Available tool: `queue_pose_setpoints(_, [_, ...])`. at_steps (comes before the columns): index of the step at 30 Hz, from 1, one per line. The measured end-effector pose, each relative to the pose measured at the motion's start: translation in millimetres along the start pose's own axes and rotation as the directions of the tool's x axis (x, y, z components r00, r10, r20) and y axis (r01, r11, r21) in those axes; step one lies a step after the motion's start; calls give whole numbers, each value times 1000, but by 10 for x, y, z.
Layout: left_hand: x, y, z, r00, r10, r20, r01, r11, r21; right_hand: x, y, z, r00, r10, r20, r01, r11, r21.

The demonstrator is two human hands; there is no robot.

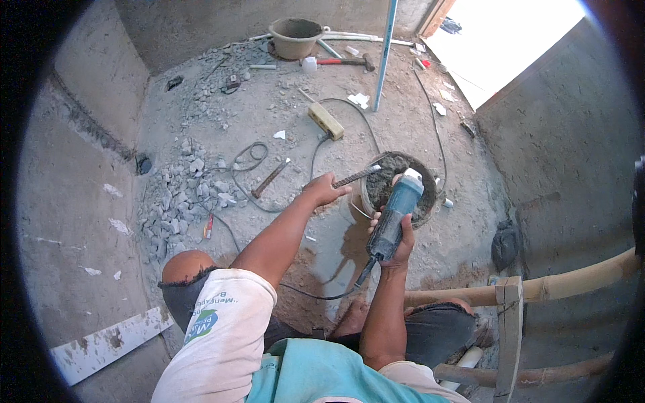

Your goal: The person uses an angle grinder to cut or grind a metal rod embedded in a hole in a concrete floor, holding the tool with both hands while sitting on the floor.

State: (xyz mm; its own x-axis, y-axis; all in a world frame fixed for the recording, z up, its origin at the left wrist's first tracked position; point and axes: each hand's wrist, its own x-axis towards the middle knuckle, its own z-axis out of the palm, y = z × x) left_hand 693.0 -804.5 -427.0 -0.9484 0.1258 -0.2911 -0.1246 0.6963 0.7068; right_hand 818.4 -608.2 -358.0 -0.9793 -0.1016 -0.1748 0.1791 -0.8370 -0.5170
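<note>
My left hand (325, 190) is closed round a ribbed steel bar (357, 176), whose bright end points right, toward the grinder head. In my right hand (403, 243) is a blue and dark angle grinder (398, 211), gripped by its body with the head pointing away from me. Its disc is not clearly visible. Both tools are above a bucket (428, 218) holding wet grey mortar (380, 185). The grinder's black cord (322, 297) runs down and curves left across the floor. A rusty bar (271, 178) with a bright tip lies left of my left hand.
A yellowish power strip (326, 121) with looping cables lies ahead. Broken rubble (176, 218) covers the left floor. Farther off are a hammer (349, 62), a basin (295, 46) and an upright blue pipe (385, 60). A bamboo-and-wood frame (508, 329) stands close on my right.
</note>
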Motion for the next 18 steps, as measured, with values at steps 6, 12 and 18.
queue_pose_setpoints(6, [53,-31,-90,980,189,62,-170,958,-232,-4,-59,48,998,-47,42,46,999,14])
queue_pose_setpoints(12, [-97,105,-149,910,42,413,176,862,-475,-29,-84,65,998,-58,27,58,998,12])
queue_pose_setpoints(18, [-110,-69,24,897,37,440,213,837,-504,-4,17,51,999,23,23,-24,999,40])
